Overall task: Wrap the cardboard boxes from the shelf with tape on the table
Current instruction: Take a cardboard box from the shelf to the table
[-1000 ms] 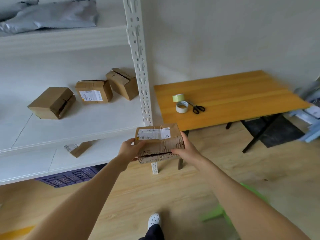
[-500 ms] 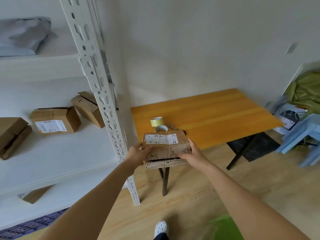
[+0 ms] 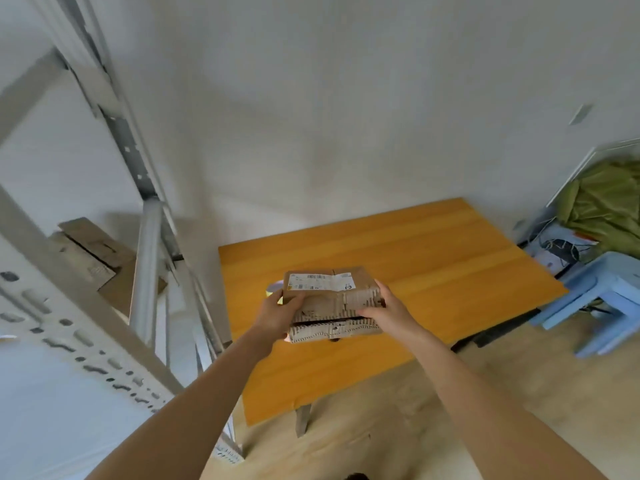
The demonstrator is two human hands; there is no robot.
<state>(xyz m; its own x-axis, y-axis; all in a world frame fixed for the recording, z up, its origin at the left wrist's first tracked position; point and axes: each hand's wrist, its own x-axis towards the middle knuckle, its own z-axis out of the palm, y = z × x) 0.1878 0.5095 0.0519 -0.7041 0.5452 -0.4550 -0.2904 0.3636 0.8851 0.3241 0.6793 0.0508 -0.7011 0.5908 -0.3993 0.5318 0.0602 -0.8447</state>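
Item: cardboard box, brown, flat, white shipping label on top, near edge torn to bare corrugation with a dark gap along the front seam; held in the air over the near left part of the orange wooden table, not touching it. Left hand: closed on the box's left end, thumb on top, fingers hidden beneath. Right hand: closed on the right end in the same way. Tape roll: only a yellowish sliver shows behind the box's left corner, on the table. Metal shelf rack, left, blurred, with another cardboard box on it. Blue plastic stool, right of the table. Step in hand, as judged: carrying the box to the table; no wrapping begun. Next move calls for lowering the box flat onto bare tabletop, clear of the tape roll, then freeing a hand to take the tape.
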